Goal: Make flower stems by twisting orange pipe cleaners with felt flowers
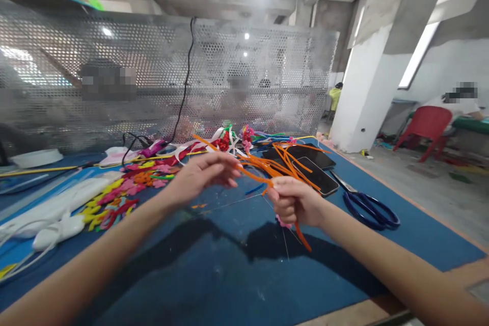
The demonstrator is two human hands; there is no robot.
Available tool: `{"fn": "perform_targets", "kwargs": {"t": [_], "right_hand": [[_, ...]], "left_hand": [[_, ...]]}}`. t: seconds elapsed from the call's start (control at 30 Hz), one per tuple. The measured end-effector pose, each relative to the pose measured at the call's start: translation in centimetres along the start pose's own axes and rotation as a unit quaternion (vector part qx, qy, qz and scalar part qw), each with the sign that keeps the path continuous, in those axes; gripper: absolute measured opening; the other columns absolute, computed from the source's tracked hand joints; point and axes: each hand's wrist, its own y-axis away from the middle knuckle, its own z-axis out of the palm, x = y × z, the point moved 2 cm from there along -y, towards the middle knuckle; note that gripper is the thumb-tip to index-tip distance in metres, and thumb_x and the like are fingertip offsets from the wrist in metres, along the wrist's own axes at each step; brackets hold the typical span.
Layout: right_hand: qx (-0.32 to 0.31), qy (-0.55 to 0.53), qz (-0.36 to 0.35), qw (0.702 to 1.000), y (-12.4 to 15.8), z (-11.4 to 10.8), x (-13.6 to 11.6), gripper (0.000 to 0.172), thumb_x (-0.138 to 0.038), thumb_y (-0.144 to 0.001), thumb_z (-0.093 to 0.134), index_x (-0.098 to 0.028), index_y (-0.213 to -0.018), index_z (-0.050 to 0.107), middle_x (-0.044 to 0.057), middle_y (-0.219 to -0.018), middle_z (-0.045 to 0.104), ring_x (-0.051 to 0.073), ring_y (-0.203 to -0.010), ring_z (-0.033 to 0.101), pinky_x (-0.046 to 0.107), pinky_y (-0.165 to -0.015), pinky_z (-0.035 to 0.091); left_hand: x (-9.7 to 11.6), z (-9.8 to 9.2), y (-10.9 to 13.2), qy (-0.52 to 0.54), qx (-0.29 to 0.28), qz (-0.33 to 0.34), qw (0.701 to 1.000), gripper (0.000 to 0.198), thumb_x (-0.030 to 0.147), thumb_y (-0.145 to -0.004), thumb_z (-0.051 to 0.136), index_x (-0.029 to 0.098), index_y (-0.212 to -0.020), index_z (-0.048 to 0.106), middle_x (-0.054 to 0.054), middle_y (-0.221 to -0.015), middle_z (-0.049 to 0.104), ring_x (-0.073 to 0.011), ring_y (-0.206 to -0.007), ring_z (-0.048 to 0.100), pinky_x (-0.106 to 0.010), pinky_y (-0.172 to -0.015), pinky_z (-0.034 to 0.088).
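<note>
My right hand (293, 201) is closed in a fist around a bundle of orange strips (282, 163) that fan out up and to the right above the blue table (229, 275); one orange end hangs below the fist. My left hand (206, 173) pinches one orange strip with its fingertips, just left of the right hand. Something small and pink shows under the right fist.
Two dark phones (317, 175) lie behind my right hand, blue-handled scissors (369, 206) to their right. Coloured paper bits and ribbons (126, 191) and white pieces (57, 214) cover the left. A perforated metal screen (171, 81) with a black cable stands behind. A person sits on a red chair (428, 127) at far right.
</note>
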Motion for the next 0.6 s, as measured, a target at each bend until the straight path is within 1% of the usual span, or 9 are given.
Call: {"fn": "perform_targets", "kwargs": {"t": [0.07,0.13,0.2,0.27,0.37,0.43,0.5,0.53,0.6], "right_hand": [[-0.035,-0.058,0.052,0.996,-0.1,-0.1,0.4,0.020,-0.032,-0.079,0.055,-0.017,-0.070,0.044,-0.012,-0.046,0.013,0.003,-0.038,0.004,0.014,-0.034,0.010],[-0.048,-0.090,0.078,0.992,-0.2,-0.1,0.8,0.019,-0.030,-0.080,0.054,-0.017,-0.070,0.044,-0.012,-0.045,0.013,0.003,-0.038,0.002,0.013,-0.033,0.009],[-0.041,-0.093,0.080,0.992,-0.3,-0.1,1.0,0.019,-0.030,-0.079,0.054,-0.017,-0.070,0.044,-0.012,-0.045,0.014,0.003,-0.038,0.002,0.013,-0.033,0.009],[-0.012,-0.077,0.061,0.995,-0.4,0.0,1.1,0.019,-0.030,-0.079,0.055,-0.017,-0.070,0.044,-0.012,-0.045,0.014,0.003,-0.038,0.004,0.013,-0.034,0.009],[0.084,-0.015,0.012,0.996,-0.6,0.1,1.1,0.019,-0.033,-0.079,0.054,-0.018,-0.071,0.046,-0.012,-0.045,0.014,0.004,-0.038,0.005,0.014,-0.033,0.009],[0.157,0.064,0.002,0.986,-0.7,0.1,1.1,0.018,-0.035,-0.080,0.052,-0.019,-0.072,0.047,-0.012,-0.044,0.015,0.004,-0.036,0.007,0.016,-0.033,0.009],[0.210,0.201,0.002,0.957,-0.7,0.1,1.1,0.018,-0.034,-0.081,0.047,-0.019,-0.071,0.048,-0.011,-0.044,0.019,0.005,-0.035,0.012,0.017,-0.033,0.012],[0.222,0.295,-0.010,0.929,-0.6,0.2,1.1,0.018,-0.031,-0.082,0.045,-0.018,-0.070,0.049,-0.009,-0.045,0.024,0.005,-0.035,0.018,0.018,-0.035,0.016],[0.216,0.500,-0.064,0.836,-0.3,0.7,0.8,0.018,-0.022,-0.081,0.044,-0.017,-0.065,0.048,-0.006,-0.050,0.035,0.007,-0.042,0.030,0.020,-0.043,0.023]], "left_hand": [[-1.0,1.9,0.1,0.004,-0.020,-0.018,1.000,0.017,0.020,-0.085,0.046,0.012,-0.100,0.052,-0.011,-0.088,0.066,-0.0159,-0.072,0.066,-0.028,-0.061,0.053],[-1.2,3.4,0.4,-0.009,0.009,0.008,1.000,0.006,0.019,-0.081,0.052,0.013,-0.084,0.052,-0.009,-0.088,0.065,-0.0155,-0.078,0.064,-0.027,-0.067,0.052],[-1.0,4.4,1.0,-0.056,0.036,0.019,0.998,0.005,0.017,-0.079,0.054,0.014,-0.077,0.051,-0.007,-0.088,0.065,-0.0155,-0.082,0.062,-0.028,-0.072,0.051],[-1.0,4.8,1.5,-0.115,0.065,0.007,0.991,0.003,0.017,-0.081,0.052,0.015,-0.081,0.054,-0.004,-0.084,0.065,-0.0139,-0.078,0.062,-0.026,-0.071,0.050],[-1.3,5.2,2.2,-0.233,0.076,0.006,0.969,0.014,0.023,-0.088,0.045,0.017,-0.094,0.057,-0.001,-0.078,0.065,-0.0122,-0.071,0.061,-0.023,-0.067,0.049],[-1.3,5.6,2.7,-0.351,0.048,0.079,0.932,0.018,0.024,-0.090,0.042,0.017,-0.096,0.058,-0.002,-0.079,0.066,-0.0133,-0.071,0.061,-0.023,-0.065,0.048],[-1.0,6.0,3.2,-0.471,0.011,0.182,0.863,0.020,0.021,-0.090,0.041,0.016,-0.096,0.059,-0.004,-0.079,0.067,-0.0149,-0.070,0.061,-0.024,-0.060,0.045],[-0.6,6.2,3.4,-0.518,-0.001,0.228,0.824,0.020,0.020,-0.090,0.041,0.015,-0.095,0.060,-0.005,-0.077,0.067,-0.0153,-0.067,0.060,-0.024,-0.057,0.043],[0.5,6.2,3.6,-0.580,-0.013,0.282,0.764,0.018,0.016,-0.088,0.043,0.014,-0.091,0.061,-0.005,-0.072,0.066,-0.0154,-0.063,0.059,-0.024,-0.053,0.039]]}}
